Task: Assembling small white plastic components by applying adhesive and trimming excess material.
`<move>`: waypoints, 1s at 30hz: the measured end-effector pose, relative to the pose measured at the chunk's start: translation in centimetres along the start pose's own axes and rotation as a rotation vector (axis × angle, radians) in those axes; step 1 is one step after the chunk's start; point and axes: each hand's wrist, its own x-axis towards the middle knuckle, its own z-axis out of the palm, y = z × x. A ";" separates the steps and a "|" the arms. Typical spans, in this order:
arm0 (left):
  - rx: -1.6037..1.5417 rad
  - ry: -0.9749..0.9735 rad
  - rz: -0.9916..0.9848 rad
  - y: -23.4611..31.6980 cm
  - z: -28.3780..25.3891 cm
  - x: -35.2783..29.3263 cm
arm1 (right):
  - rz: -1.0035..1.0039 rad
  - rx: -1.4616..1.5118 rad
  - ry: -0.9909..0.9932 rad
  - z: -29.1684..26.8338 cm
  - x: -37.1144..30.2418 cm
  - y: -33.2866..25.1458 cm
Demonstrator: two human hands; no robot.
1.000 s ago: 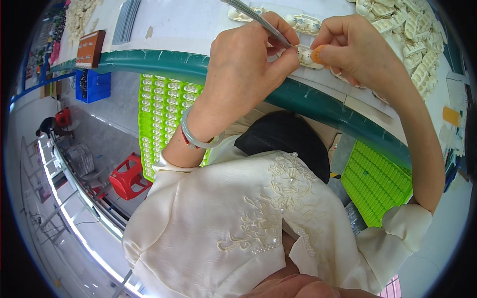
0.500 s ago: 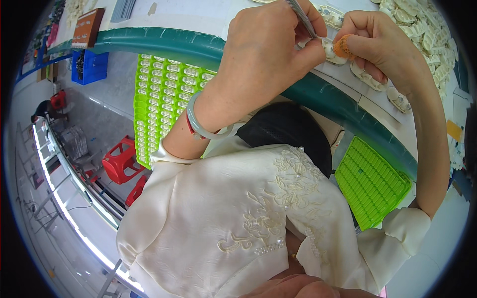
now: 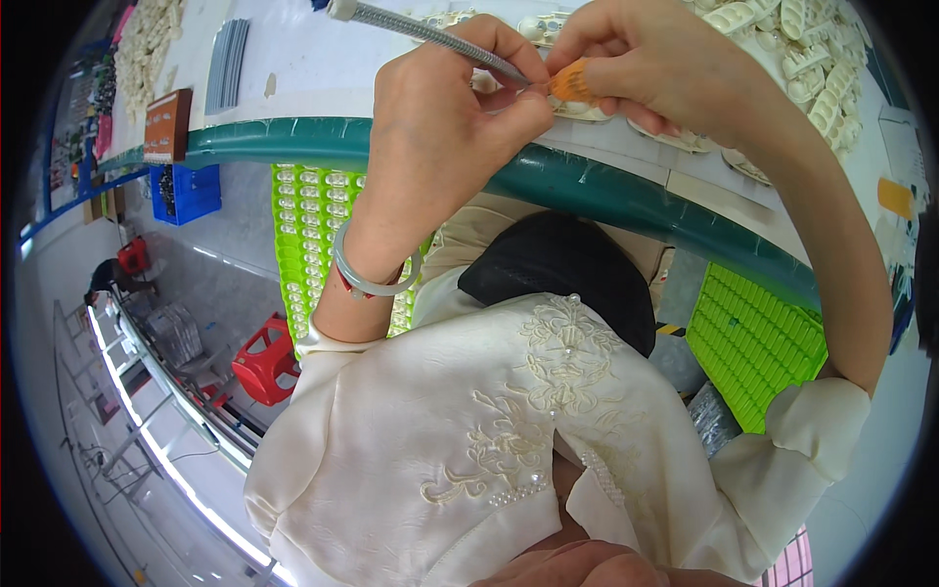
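Observation:
My left hand [image 3: 445,112] grips a slim grey metal tool with a knurled handle [image 3: 421,29]; its pale end sticks out to the upper left, and its tip reaches the pinched thumb and forefinger. Close against it, my right hand [image 3: 675,73] has its fingers drawn together. An orange ribbed finger cot [image 3: 572,83] covers one of its fingertips. What the right fingers pinch, if anything, is hidden. Just under both hands, cream-coloured moulded parts [image 3: 587,112] lie in a row on the white table [image 3: 323,73].
Heaps of cream moulded parts [image 3: 822,68] cover the table's right side. A green padded edge [image 3: 626,201] borders the table. Below it are a green tray holding clear pieces [image 3: 303,215] and another green tray [image 3: 753,338]. A blue bin [image 3: 191,196] and red stool [image 3: 264,362] stand left.
Both hands have shifted left in the picture, still close together. The metal tool has tilted from steep to lying more flatly toward the left. The whole view has also shifted.

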 end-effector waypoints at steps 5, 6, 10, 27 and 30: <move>0.050 -0.023 0.062 0.0 0.1 0.1 | -0.041 0.106 0.040 0.1 0.6 1.3; 0.049 -0.023 0.062 0.0 0.0 0.1 | -0.057 0.138 0.026 0.2 0.7 1.4; -0.068 -0.040 0.003 -0.6 -0.9 0.4 | 0.139 -0.013 0.065 0.2 0.3 -1.1; -0.199 -0.133 0.033 -2.9 -4.4 0.6 | -0.035 0.075 0.159 1.0 1.0 1.7; -0.218 -0.182 -0.009 -2.9 -4.9 1.0 | -0.020 0.107 0.172 1.2 0.8 1.5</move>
